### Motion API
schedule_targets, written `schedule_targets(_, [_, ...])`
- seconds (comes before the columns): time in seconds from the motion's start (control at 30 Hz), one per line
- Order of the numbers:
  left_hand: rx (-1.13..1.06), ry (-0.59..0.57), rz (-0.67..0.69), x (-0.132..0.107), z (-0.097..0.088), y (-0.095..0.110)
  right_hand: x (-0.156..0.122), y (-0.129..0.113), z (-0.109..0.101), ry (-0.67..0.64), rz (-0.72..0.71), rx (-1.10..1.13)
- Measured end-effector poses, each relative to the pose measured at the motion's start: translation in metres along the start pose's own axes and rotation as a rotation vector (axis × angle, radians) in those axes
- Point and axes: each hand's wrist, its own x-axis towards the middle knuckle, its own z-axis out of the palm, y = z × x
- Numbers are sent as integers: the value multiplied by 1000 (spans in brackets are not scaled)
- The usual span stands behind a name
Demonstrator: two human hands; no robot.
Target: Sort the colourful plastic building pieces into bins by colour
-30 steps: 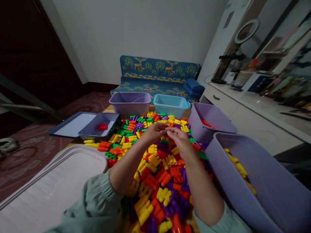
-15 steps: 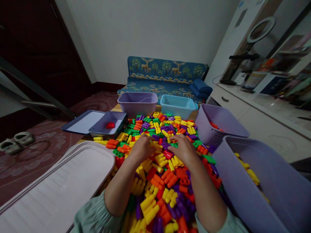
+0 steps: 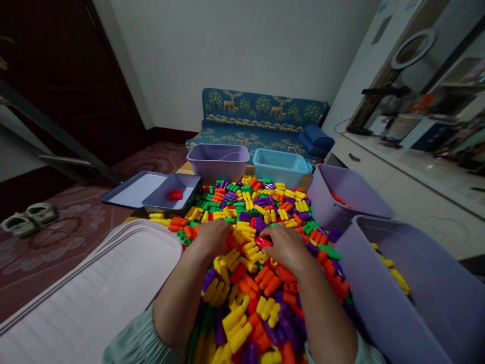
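Note:
A big heap of plastic bricks in yellow, orange, red, green and purple covers the low table in front of me. My left hand rests on the heap left of centre, its fingers curled down into the yellow bricks. My right hand lies on the heap a little to the right, fingers bent, with a red brick at its fingertips. Whether either hand grips a brick is hidden by the fingers.
A large lilac bin with yellow bricks stands at the right, a second lilac bin with red ones behind it. A lilac tub and a blue tub stand at the back, a small tray with its lid at left. A white lid lies near left.
Both hands came down from a raised, joined position onto the heap and moved towards me. The head camera shifted slightly to the left.

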Motion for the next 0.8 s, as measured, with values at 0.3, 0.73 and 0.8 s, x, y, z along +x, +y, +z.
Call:
schedule_targets(0.3, [-214, 89, 7, 21, 27, -2, 7, 1, 12, 36, 28, 45])
schedule_targets(0.73, [-1702, -24, -121, 30, 33, 18, 35, 3, 41, 281, -59, 1156])
schedule_targets(0.8, [-1711, -27, -104, 28, 33, 17, 38, 5, 46, 288, -49, 1144])
